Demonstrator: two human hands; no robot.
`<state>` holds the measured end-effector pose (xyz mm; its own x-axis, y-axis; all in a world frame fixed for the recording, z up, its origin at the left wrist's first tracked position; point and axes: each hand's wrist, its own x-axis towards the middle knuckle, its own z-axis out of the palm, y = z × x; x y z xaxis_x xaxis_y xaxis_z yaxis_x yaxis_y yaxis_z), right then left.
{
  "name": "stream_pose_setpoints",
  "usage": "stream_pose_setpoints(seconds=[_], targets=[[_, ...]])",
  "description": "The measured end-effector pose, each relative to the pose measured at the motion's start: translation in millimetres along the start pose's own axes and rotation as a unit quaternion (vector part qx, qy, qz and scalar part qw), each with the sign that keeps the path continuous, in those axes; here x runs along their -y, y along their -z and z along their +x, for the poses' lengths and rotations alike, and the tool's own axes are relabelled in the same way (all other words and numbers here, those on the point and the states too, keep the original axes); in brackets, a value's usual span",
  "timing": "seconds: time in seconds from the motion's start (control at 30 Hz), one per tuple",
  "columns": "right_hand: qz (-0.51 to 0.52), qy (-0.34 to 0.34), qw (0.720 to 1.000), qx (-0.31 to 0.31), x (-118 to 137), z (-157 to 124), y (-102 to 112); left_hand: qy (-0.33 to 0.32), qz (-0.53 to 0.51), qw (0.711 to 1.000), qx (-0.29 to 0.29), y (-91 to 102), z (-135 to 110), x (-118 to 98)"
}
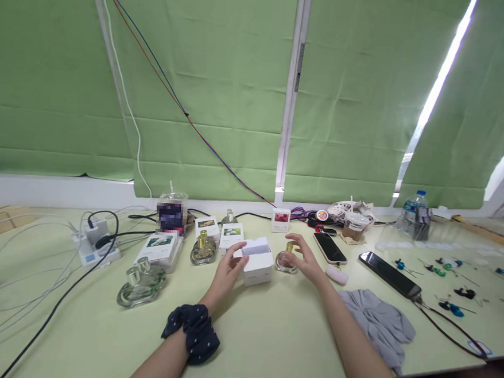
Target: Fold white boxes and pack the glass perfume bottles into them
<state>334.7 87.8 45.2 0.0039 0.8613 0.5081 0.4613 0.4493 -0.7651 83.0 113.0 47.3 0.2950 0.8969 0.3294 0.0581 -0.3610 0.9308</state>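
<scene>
My left hand (228, 271) rests against the left side of an opened white box (258, 262) in the middle of the pale green table (267, 340), fingers curled on its edge. My right hand (304, 256) hovers just right of the box, fingers spread and bent, right behind a small pink perfume bottle with a gold cap (287, 260). It is close to the bottle; I cannot see a grip. A dark dotted scrunchie (192, 331) sits on my left wrist.
Left of the box stand several perfume bottles (142, 284) and small white boxes (161, 250). A power strip with cables (97, 241) lies far left. Two phones (329, 247), a grey cloth (378, 324), a water bottle (413, 212) and small tools (452, 289) lie right.
</scene>
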Motion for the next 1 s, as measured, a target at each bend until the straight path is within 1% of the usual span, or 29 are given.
stream_pose_setpoints(seconds=[0.1, 0.17, 0.23, 0.33, 0.53, 0.63, 0.73, 0.8, 0.9, 1.0], targets=[[-0.025, -0.019, 0.997, 0.071, -7.8, -1.3, 5.7, -0.001, -0.009, 1.000, -0.026, 2.1, 1.7, -0.5], [-0.018, -0.029, 0.993, 0.115, -13.2, -1.9, 7.3, 0.002, -0.007, 0.999, -0.044, 3.2, 2.8, 0.1], [0.002, -0.043, 0.990, 0.135, -17.7, -2.2, 7.7, 0.006, -0.005, 0.998, -0.060, 4.2, 3.9, 2.0], [0.016, -0.050, 0.991, 0.123, -21.4, -2.2, 7.5, 0.009, -0.012, 0.997, -0.075, 5.5, 5.0, 6.2], [0.026, -0.050, 0.994, 0.094, -23.7, -1.1, 6.4, 0.012, -0.019, 0.997, -0.075, 6.4, 4.9, 6.3], [0.039, -0.062, 0.995, 0.065, -27.7, 0.0, 3.9, 0.007, -0.015, 0.997, -0.071, 5.7, 3.7, 2.0], [0.063, -0.074, 0.995, 0.031, -33.2, 1.4, -0.2, 0.002, -0.014, 0.999, -0.038, 4.2, 1.4, -2.2], [0.095, -0.080, 0.992, -0.002, -34.1, 3.2, -2.8, 0.002, -0.003, 1.000, -0.017, 2.7, -0.6, -4.5], [0.168, -0.076, 0.978, -0.093, -25.2, 7.2, -4.4, -0.006, 0.027, 0.999, -0.016, -0.2, -4.1, -8.2], [0.273, -0.043, 0.943, -0.184, -3.5, 11.0, -3.9, -0.045, 0.063, 0.997, -0.026, -3.3, -8.2, -12.4]])
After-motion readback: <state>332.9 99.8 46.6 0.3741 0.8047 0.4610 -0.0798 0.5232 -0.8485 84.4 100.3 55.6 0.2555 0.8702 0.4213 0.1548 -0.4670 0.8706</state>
